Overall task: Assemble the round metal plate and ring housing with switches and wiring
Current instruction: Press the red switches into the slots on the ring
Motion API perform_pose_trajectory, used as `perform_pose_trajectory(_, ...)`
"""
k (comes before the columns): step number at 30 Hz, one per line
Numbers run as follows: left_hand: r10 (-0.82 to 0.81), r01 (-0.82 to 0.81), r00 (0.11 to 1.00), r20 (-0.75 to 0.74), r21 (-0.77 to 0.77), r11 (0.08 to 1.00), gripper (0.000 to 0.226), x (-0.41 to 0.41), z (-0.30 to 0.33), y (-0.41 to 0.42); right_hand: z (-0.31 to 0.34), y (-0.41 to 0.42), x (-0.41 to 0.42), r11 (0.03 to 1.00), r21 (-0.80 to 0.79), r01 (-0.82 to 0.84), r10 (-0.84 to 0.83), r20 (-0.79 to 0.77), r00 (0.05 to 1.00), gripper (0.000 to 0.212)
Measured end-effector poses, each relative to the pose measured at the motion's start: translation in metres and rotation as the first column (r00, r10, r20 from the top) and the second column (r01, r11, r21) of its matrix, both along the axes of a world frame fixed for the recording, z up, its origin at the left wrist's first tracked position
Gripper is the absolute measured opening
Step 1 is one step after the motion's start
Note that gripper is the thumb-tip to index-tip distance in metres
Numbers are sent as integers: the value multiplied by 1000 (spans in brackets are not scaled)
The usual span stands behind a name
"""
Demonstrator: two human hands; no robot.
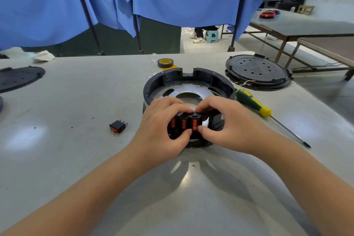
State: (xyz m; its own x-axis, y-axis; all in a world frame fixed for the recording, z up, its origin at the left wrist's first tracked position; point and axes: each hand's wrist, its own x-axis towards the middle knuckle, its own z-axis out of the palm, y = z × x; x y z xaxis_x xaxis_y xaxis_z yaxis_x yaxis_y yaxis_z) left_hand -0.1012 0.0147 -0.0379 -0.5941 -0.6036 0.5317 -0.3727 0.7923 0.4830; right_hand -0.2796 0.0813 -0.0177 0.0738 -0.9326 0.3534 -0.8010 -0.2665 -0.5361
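A black ring housing (166,79) stands in the middle of the grey table, with a round shiny metal plate (193,92) lying inside it. On its near wall sit three red rocker switches (184,124) in a black panel. My left hand (162,126) grips the panel from the left, thumb below and fingers curled over the top. My right hand (226,122) pinches the rightmost switch between thumb and fingers. A loose red switch (118,126) lies on the table to the left. Thin wires (243,82) run from the housing's far right side.
A green and yellow screwdriver (254,104) lies just right of the housing, shaft pointing toward me. A tape roll (165,63) sits behind it. Black round covers lie at back right (258,72) and far left (19,77). Blue curtains hang behind the table.
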Motion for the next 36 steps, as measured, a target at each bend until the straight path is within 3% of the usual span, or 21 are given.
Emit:
perform_pose_trajectory(11, 37, -37, 998, -47, 3, 999, 29, -3, -4, 0, -5, -2, 2, 998, -51, 26, -29, -66, 997, 35)
perform_pose_trajectory(20, 32, -30, 995, -92, 25, 999, 20, -3, -1, -2, -4, -3, 2, 997, -57, 56, -58, -18, 998, 21)
perform_pose_trajectory(29, -1, -2, 996, -88, -38, 999, 20, 0, -5, -6, -5, -1, 3, 995, -88, 51, -55, -50, 997, 18)
perform_pose_trajectory(31, 0, -11, 995, -96, -114, 993, 23, 8, -3, -9, -5, 0, 3, 994, -96, 58, -67, -94, 993, 18)
perform_pose_trajectory(34, 146, -157, 988, -59, -315, 936, 24, 26, 0, -23, -3, 1, 3, 988, -134, 79, -100, -160, 982, 16)
perform_pose_trajectory(36, 303, -288, 953, -4, -323, 902, 25, 38, 2, -35, -3, 2, 4, 986, -141, 87, -111, -176, 978, 16)
